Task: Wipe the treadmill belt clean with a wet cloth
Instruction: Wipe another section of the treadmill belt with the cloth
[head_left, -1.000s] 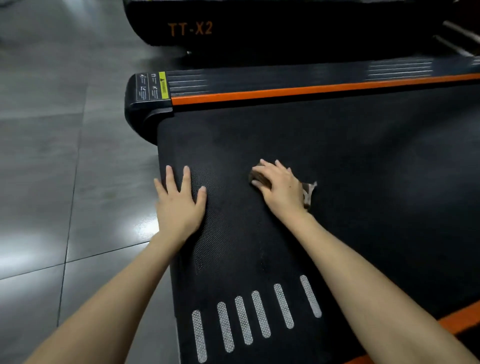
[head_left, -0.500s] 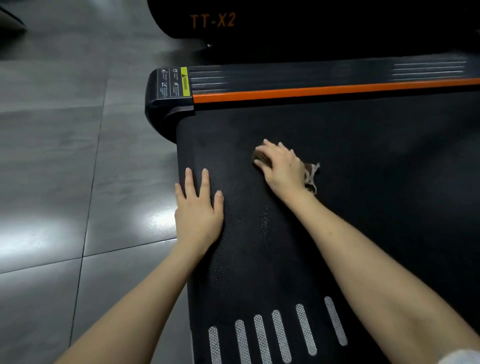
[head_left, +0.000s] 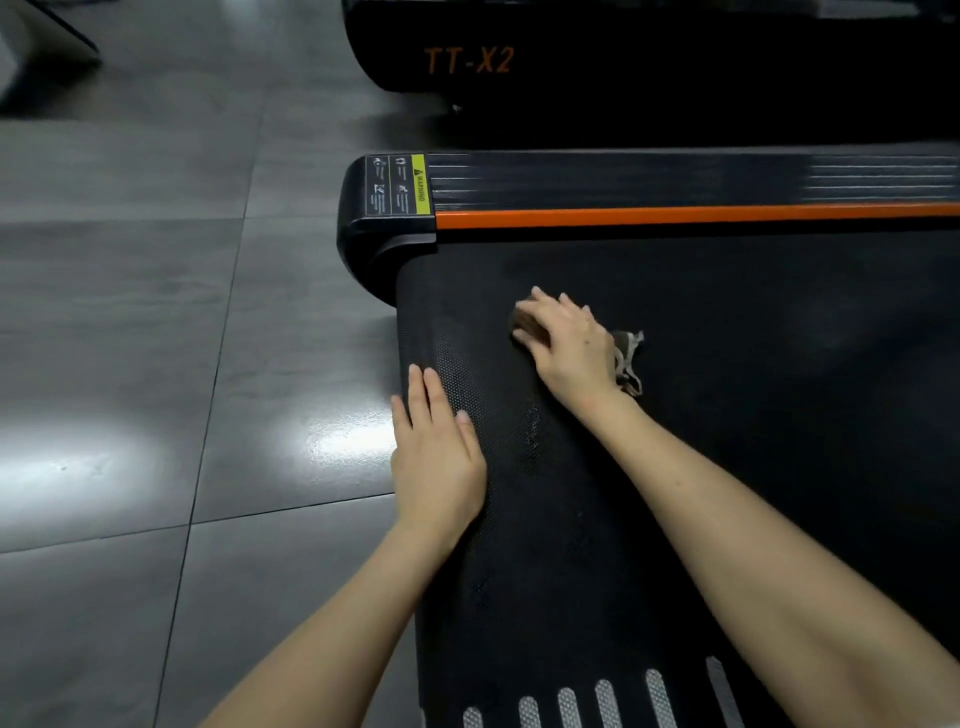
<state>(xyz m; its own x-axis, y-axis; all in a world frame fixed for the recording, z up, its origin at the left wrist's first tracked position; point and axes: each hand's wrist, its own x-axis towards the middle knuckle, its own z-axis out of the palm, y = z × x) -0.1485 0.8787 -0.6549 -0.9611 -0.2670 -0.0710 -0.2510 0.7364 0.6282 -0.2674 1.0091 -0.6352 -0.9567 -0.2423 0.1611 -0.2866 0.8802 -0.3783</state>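
The black textured treadmill belt fills the right half of the view. My right hand presses a small brown-grey cloth flat onto the belt near its rear end; the cloth shows under the fingertips and beside the wrist. My left hand lies flat, fingers together, on the belt's left edge, holding nothing. A faint damp streak runs on the belt between the two hands.
An orange stripe borders the black side rail with a warning label on the end cap. Another black machine marked TT-X2 stands behind. Glossy grey floor tiles lie to the left. White dashes mark the belt near me.
My right hand has slid the cloth away from me toward the belt's rear end. My left hand has shifted onto the belt's left edge, and the view has moved left.
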